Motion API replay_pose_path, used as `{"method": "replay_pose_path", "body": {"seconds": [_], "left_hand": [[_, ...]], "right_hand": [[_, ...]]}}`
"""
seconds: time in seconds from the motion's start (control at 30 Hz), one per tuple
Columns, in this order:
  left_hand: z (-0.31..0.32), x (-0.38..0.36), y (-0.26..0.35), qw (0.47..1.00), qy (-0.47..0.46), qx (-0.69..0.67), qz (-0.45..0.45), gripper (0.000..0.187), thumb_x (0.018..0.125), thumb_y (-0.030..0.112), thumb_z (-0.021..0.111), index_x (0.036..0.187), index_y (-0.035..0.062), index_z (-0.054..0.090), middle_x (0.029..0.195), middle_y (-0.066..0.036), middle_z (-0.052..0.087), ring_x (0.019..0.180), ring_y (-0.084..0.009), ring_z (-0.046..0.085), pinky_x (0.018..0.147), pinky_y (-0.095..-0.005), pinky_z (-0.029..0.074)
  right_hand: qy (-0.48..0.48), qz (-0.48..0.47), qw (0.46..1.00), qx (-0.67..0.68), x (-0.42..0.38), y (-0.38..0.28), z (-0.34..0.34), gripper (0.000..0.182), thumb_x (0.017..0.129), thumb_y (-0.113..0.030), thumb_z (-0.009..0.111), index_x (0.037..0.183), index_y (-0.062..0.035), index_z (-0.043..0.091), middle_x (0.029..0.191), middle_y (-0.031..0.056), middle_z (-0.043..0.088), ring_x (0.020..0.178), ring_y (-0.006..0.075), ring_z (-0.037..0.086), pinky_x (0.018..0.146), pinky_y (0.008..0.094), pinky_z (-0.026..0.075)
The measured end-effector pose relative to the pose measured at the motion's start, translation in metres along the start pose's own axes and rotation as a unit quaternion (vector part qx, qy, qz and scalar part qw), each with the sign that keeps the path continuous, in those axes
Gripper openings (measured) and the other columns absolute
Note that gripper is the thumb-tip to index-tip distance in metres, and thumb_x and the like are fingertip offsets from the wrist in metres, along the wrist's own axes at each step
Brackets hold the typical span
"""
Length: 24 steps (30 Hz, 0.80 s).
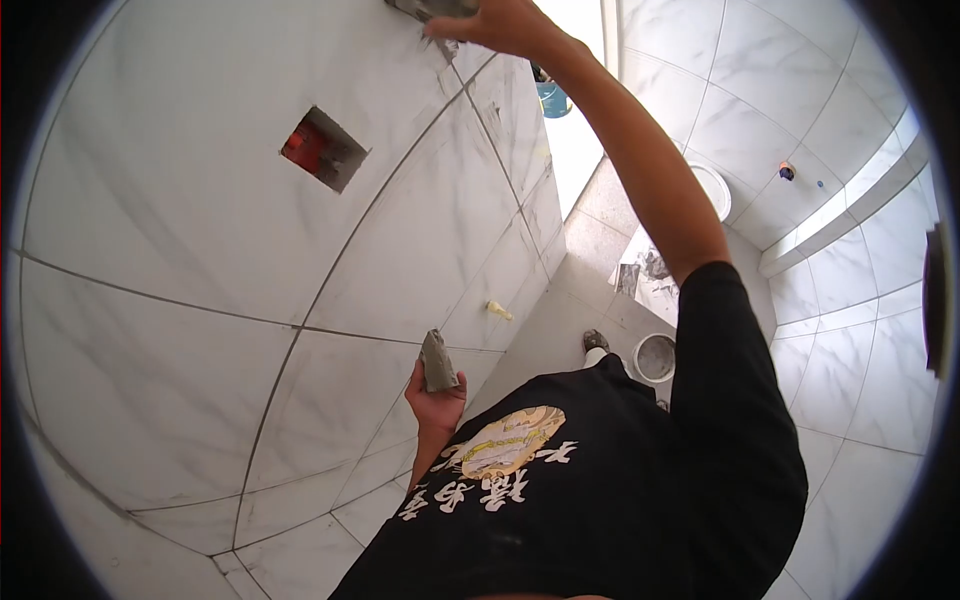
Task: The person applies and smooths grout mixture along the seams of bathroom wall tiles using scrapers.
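Observation:
Low beside my body, my left hand (pixel 437 405) has its fingers wrapped round a flat scraper (pixel 438 366) coated with grey grout. My right hand (pixel 500 25) reaches up to the marbled tile wall (pixel 190 160) at the top edge of the view. It grips a grey-smeared tool (pixel 430 8), partly cut off by the frame, so its exact kind does not show. The tool is close to a tile joint, where grey smears mark the surface. Dark joint lines (pixel 345 245) run between the wall tiles.
A square cut-out (pixel 325 150) with a red box opens in the wall. Below it a pale pipe stub (pixel 498 311) sticks out. On the floor stand a bucket (pixel 655 358) near my shoe (pixel 595 342) and a stained white board (pixel 655 285). A teal bucket (pixel 553 100) stands farther off.

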State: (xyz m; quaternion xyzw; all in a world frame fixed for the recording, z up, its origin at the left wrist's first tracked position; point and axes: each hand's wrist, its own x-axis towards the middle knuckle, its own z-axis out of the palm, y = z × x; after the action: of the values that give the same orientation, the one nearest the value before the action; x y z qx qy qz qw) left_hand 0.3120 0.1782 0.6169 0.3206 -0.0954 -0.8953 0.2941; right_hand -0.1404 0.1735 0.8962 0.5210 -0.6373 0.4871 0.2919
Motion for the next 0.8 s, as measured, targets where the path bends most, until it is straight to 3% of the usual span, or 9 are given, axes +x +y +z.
{"method": "replay_pose_path", "body": {"seconds": [0.07, 0.23, 0.33, 0.4, 0.47, 0.53, 0.6, 0.67, 0.8], "left_hand": [[0.004, -0.003, 0.003, 1.0, 0.005, 0.004, -0.001, 0.027, 0.095, 0.032, 0.053, 0.109, 0.0133, 0.065, 0.088, -0.004, 0.068, 0.075, -0.0196, 0.066, 0.074, -0.0409, 0.058], [-0.008, 0.004, 0.003, 1.0, -0.006, -0.028, 0.002, 0.026, 0.094, 0.032, 0.053, 0.11, 0.0153, 0.066, 0.091, -0.003, 0.069, 0.077, -0.0195, 0.066, 0.076, -0.0419, 0.057], [0.015, 0.012, 0.0, 1.0, 0.022, 0.014, 0.016, 0.026, 0.094, 0.032, 0.053, 0.111, 0.0173, 0.066, 0.096, 0.0, 0.071, 0.081, -0.0197, 0.068, 0.077, -0.0435, 0.057], [0.013, 0.008, 0.004, 0.999, -0.027, -0.012, -0.029, 0.026, 0.095, 0.033, 0.052, 0.111, 0.019, 0.067, 0.1, 0.002, 0.071, 0.085, -0.0201, 0.069, 0.077, -0.0446, 0.056], [0.011, 0.016, 0.006, 0.997, -0.074, -0.002, -0.023, 0.028, 0.094, 0.034, 0.053, 0.115, 0.0182, 0.065, 0.107, 0.001, 0.07, 0.091, -0.0196, 0.069, 0.08, -0.0449, 0.055], [0.008, 0.012, 0.006, 0.993, -0.111, 0.009, -0.026, 0.031, 0.094, 0.034, 0.054, 0.118, 0.0174, 0.064, 0.114, 0.0, 0.069, 0.097, -0.0191, 0.068, 0.082, -0.0453, 0.054], [0.013, 0.012, 0.007, 0.993, -0.114, 0.006, -0.006, 0.031, 0.094, 0.034, 0.054, 0.118, 0.0174, 0.064, 0.113, 0.0, 0.069, 0.097, -0.019, 0.068, 0.081, -0.0447, 0.055], [0.013, 0.015, 0.007, 0.989, -0.146, 0.013, -0.008, 0.03, 0.094, 0.034, 0.054, 0.118, 0.0176, 0.064, 0.11, 0.001, 0.07, 0.096, -0.0185, 0.068, 0.081, -0.0443, 0.055], [0.006, 0.01, 0.004, 0.998, -0.066, 0.0, -0.017, 0.032, 0.094, 0.035, 0.052, 0.112, 0.0122, 0.066, 0.09, -0.005, 0.07, 0.078, -0.0208, 0.067, 0.076, -0.0416, 0.058]], "right_hand": [[-0.013, -0.04, 0.999, 0.022, -0.024, 0.034, 0.028, 0.066, 0.072, -0.045, 0.079, 0.127, -0.0146, 0.061, 0.102, 0.0228, 0.059, 0.09, 0.0331, 0.063, 0.08, 0.0404, 0.052], [-0.241, 0.13, 0.962, 0.001, -0.128, 0.026, 0.02, 0.067, 0.073, -0.033, 0.078, 0.134, -0.014, 0.059, 0.096, 0.0177, 0.054, 0.087, 0.0314, 0.061, 0.08, 0.0366, 0.051], [-0.05, 0.169, 0.978, 0.109, -0.079, 0.003, 0.005, 0.07, 0.079, -0.045, 0.073, 0.133, -0.0041, 0.056, 0.092, 0.0196, 0.061, 0.082, 0.0246, 0.064, 0.071, 0.0375, 0.053], [-0.034, 0.251, 0.957, 0.14, -0.018, -0.017, -0.002, 0.083, 0.083, -0.05, 0.067, 0.134, 0.0092, 0.041, 0.071, 0.0124, 0.064, 0.057, 0.0216, 0.066, 0.049, 0.0282, 0.053], [-0.074, 0.4, 0.887, 0.22, 0.031, -0.063, -0.022, 0.089, 0.084, -0.052, 0.064, 0.137, 0.0111, 0.031, 0.079, 0.018, 0.064, 0.062, 0.0254, 0.068, 0.049, 0.0309, 0.055], [-0.037, 0.4, 0.896, 0.189, 0.035, -0.08, 0.026, 0.093, 0.084, -0.052, 0.063, 0.139, 0.0112, 0.021, 0.097, 0.0292, 0.062, 0.064, 0.03, 0.069, 0.049, 0.0345, 0.057], [-0.141, 0.358, 0.892, 0.237, 0.015, -0.113, -0.002, 0.094, 0.083, -0.052, 0.064, 0.137, 0.0125, 0.021, 0.116, 0.0377, 0.053, 0.074, 0.0359, 0.069, 0.049, 0.0359, 0.059], [-0.212, 0.337, 0.89, 0.224, 0.017, -0.105, -0.019, 0.09, 0.08, -0.054, 0.068, 0.135, 0.009, 0.035, 0.11, 0.0308, 0.06, 0.074, 0.0349, 0.069, 0.055, 0.0372, 0.058], [-0.054, 0.108, 0.99, 0.076, 0.069, -0.043, -0.031, 0.071, 0.079, -0.047, 0.074, 0.136, -0.0117, 0.052, 0.115, 0.0221, 0.059, 0.088, 0.0318, 0.066, 0.079, 0.0395, 0.052]]}}
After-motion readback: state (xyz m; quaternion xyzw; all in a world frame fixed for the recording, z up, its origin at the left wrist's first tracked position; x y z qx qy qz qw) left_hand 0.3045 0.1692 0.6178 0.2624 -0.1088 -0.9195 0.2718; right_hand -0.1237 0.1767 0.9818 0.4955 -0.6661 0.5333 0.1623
